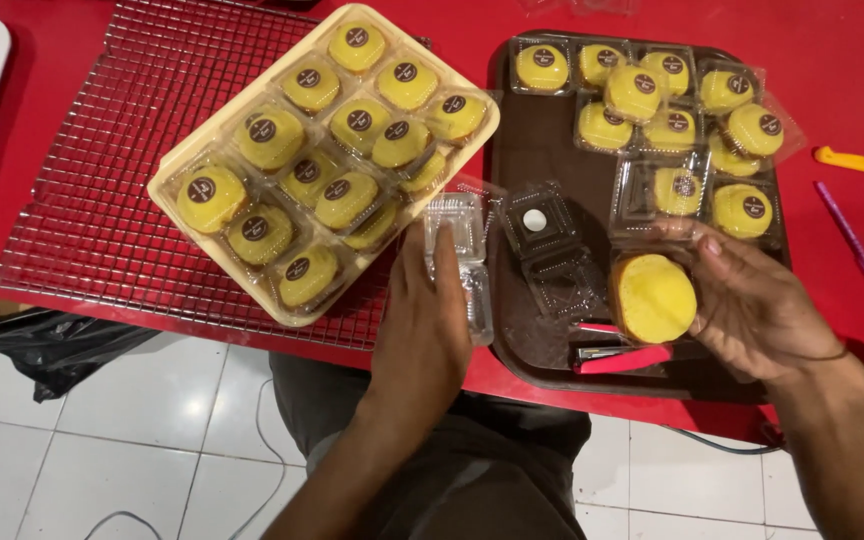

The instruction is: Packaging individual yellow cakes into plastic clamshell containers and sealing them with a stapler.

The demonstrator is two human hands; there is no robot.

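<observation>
Your right hand (pixel 752 310) holds round yellow cake (pixel 654 297) over brown tray (pixel 522 120), fingers curled round it. Looks soft, crumbly: hold sides gently. Your left hand (pixel 427 320) presses flat on clear plastic box (pixel 464 250), maybe open; light, bendy, slippery.

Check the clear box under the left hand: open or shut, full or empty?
Open and empty: the clear box lies spread flat under the left hand, nothing yellow inside.
</observation>
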